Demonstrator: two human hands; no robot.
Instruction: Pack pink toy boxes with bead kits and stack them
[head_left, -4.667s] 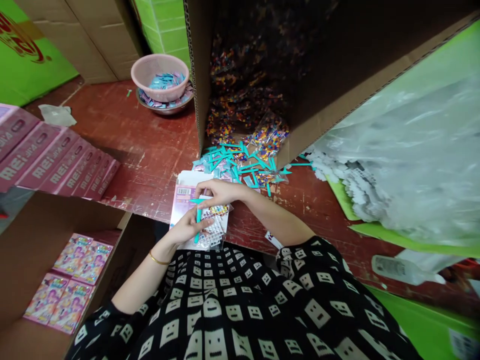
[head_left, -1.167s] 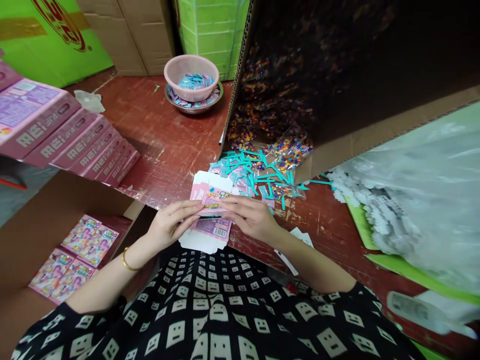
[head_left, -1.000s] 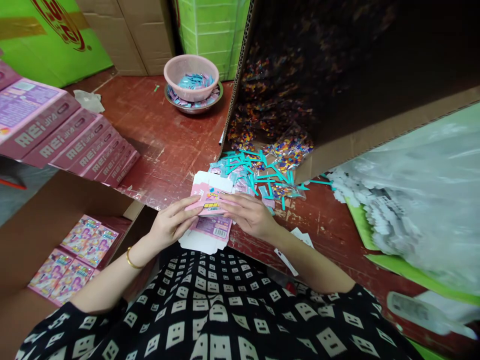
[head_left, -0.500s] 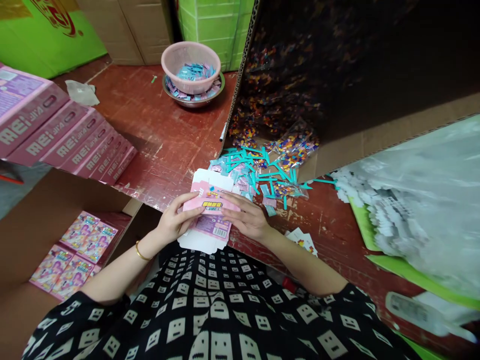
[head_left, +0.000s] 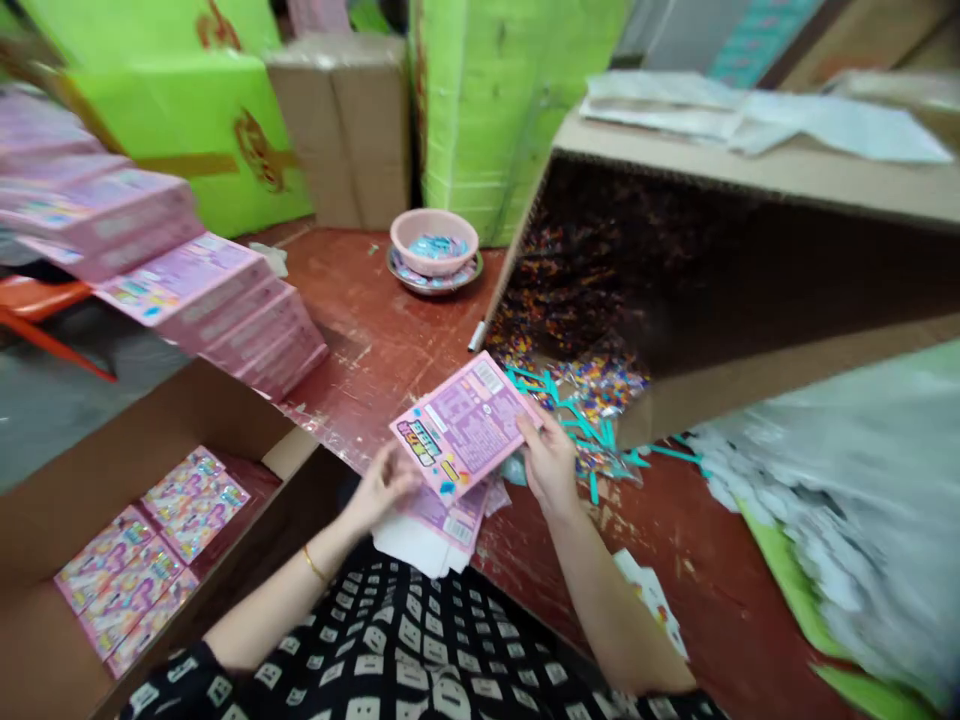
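Observation:
A small pink and purple box (head_left: 472, 430) is tilted in front of me, its printed back with a barcode facing up. My right hand (head_left: 551, 465) grips its right edge, thumb on top and fingers beneath. By its lower left corner is my left hand (head_left: 382, 490), slightly blurred, with loosely bent fingers apart and nothing held in them. Beneath the box, unfolded flat box blanks (head_left: 424, 540) lie at the table's front edge, partly covered. Just behind are turquoise plastic tools (head_left: 592, 425) and small sachets, partly hidden by the box and right hand.
An open carton (head_left: 750, 290) on its side holds bags of colourful beads (head_left: 600, 380). At the left stand stacked pink boxes (head_left: 247, 310); below, a carton holds packed boxes (head_left: 135, 570). A pink basket (head_left: 435, 240) sits in a metal bowl. White pieces in plastic (head_left: 832, 520) lie right.
The box has turned and lifted off the blanks; its back now shows. My left hand has come away to its lower corner, while my right grips its edge. The view has tilted up.

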